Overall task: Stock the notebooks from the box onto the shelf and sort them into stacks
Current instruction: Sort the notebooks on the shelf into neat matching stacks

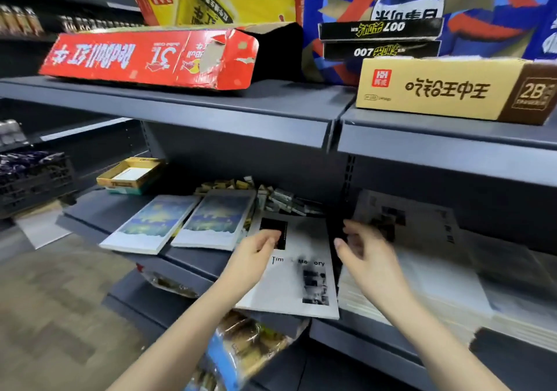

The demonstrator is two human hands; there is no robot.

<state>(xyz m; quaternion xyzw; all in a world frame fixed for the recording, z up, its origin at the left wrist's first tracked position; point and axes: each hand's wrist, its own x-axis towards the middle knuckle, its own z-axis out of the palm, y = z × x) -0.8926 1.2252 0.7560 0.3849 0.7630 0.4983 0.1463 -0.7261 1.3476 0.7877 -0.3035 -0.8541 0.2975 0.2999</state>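
- Grey notebook (pixel 297 270): flat and face up on the dark metal shelf (pixel 193 262), near edge overhanging the shelf lip.
- Cover matt, pale grey, thin and rectangular. Black rectangle near the far end, words "Tim… Memory" across the middle, blurred dark patch toward the near right corner.
- Long axis front to back, far end leaning slightly left. Print upright when read from the near end.
- Left hand (pixel 256 250): on the left side of the cover, fingers bent over the black rectangle. Pinching the edge or only touching: cannot tell.
- Right hand (pixel 366 253): just right of the grey notebook, over a dark gap. Motion-blurred, fingers loosely curled, nothing in them.
- Left of the grey notebook: right blue notebook (pixel 217 219) just beside it, left blue notebook (pixel 153 223) beyond. Glossy covers, blue and yellow with a white band at the near end. Long axes front to back, far ends leaning right.
- Right of the grey notebook: pale stack (pixel 428 288), layered paper edges showing, otherwise too blurred for detail.
- Behind the grey notebook: small packets (pixel 277 198) in a loose, crumpled heap.
- Behind and far left: shallow yellow cardboard tray (pixel 132 173).
- Below the grey notebook: crinkled snack bags (pixel 241 342), clear film with blue print.
- Above the grey notebook: upper shelf (pixel 211 110), same dark metal. Red carton (pixel 144 59) above left, long, flat and torn at one end. Tan carton (pixel 446 89) above right, print upside down.
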